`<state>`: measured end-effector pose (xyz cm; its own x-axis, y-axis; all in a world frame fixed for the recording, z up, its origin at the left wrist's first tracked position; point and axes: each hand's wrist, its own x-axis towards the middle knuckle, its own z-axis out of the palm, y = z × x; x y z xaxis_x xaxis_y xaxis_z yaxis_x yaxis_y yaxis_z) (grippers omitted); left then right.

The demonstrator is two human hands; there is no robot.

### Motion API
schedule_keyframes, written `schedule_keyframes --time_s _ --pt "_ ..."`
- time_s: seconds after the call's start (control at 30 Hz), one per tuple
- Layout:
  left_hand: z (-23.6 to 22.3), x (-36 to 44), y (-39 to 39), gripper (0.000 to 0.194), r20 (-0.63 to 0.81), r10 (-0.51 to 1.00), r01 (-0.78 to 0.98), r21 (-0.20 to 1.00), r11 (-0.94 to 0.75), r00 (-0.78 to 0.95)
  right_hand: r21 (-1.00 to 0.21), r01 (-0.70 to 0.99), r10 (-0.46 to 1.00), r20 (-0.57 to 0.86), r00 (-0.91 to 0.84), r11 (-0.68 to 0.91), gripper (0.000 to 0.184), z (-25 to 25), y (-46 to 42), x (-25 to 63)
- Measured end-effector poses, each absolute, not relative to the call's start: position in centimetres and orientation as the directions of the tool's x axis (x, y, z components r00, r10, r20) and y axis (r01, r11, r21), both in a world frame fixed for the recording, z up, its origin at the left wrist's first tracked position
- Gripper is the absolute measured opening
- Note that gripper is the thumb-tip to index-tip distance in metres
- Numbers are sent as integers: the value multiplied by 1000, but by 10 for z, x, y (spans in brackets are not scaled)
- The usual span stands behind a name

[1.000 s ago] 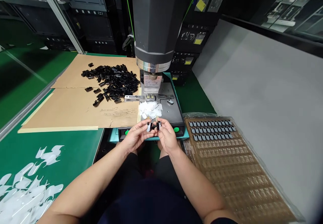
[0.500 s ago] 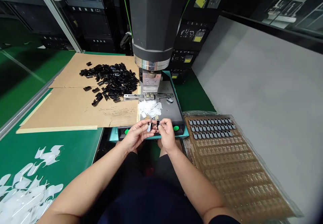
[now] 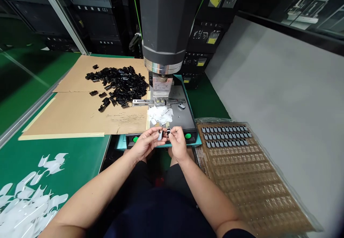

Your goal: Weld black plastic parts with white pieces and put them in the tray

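Observation:
My left hand point(image 3: 146, 143) pinches a small white plastic piece point(image 3: 160, 135) at its fingertips. My right hand point(image 3: 177, 143) pinches a small black plastic part point(image 3: 168, 132) right beside it, the two pieces nearly touching. Both hands hover over the front edge of the press base point(image 3: 185, 121), between its two green buttons point(image 3: 187, 136). A little heap of white pieces point(image 3: 160, 114) lies on the base just beyond my fingers. Behind it stands the press head point(image 3: 163, 23) over its fixture point(image 3: 160, 101).
A pile of black parts point(image 3: 119, 84) lies on flattened cardboard point(image 3: 80, 112) at the left. A brown blister tray point(image 3: 242, 173) at the right holds rows of grey finished parts point(image 3: 224, 136). White film scraps point(image 3: 29, 198) lie on the green mat at lower left.
My two hands have drawn closer together, bringing the white piece and the black part almost into contact. The view shifted slightly.

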<state>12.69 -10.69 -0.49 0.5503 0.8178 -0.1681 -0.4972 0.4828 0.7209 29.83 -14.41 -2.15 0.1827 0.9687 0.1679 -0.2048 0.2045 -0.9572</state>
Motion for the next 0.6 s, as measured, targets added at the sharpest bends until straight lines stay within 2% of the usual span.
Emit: schedule_keyframes --time_s 0.4,0.53,0.6 --pt "-7 128 -108 41 -164 834 -495 739 457 527 -960 -128 960 227 163 248 17 -21 -147 299" --pt "-9 131 -111 41 -124 870 -507 770 388 477 -975 32 954 220 202 218 11 -20 -148 297" --pt "-10 135 -113 41 -103 895 -498 801 333 433 -968 178 954 213 209 177 21 -17 -149 293"
